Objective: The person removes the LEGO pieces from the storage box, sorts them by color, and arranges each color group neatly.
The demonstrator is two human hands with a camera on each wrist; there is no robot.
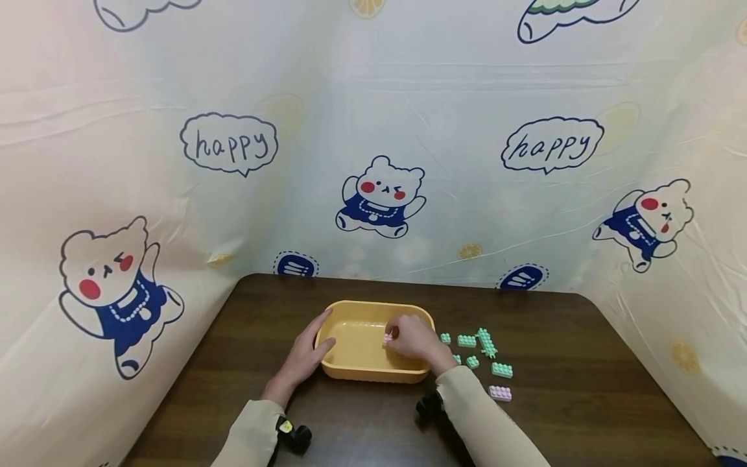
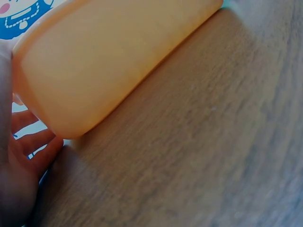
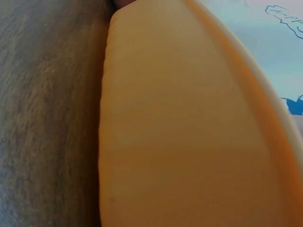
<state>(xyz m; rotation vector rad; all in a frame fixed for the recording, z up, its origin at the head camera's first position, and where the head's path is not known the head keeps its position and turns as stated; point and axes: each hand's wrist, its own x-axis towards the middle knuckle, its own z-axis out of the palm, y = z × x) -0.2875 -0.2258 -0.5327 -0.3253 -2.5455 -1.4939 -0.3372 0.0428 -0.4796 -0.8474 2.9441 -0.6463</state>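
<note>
A yellow plastic tray (image 1: 373, 375) with rounded corners stands on the table. At its left end my left hand (image 1: 303, 353) grips it, thumb over the rim and fingers along the outside. The left wrist view shows those fingers (image 2: 45, 158) against the end of the tray (image 2: 109, 66). My right hand (image 1: 413, 337) reaches over the front right of the tray and pinches a small pink building brick (image 1: 387, 339) inside it. The right wrist view holds only the tray's outer wall (image 3: 180, 118); the brick is hidden there.
Right of the tray lie several mint green building bricks (image 1: 467, 340), among them a longer joined piece (image 1: 486, 342). A lilac brick (image 1: 500, 393) lies nearer the front. Behind the dark wooden table (image 1: 583, 363) hangs a printed curtain (image 1: 455, 194).
</note>
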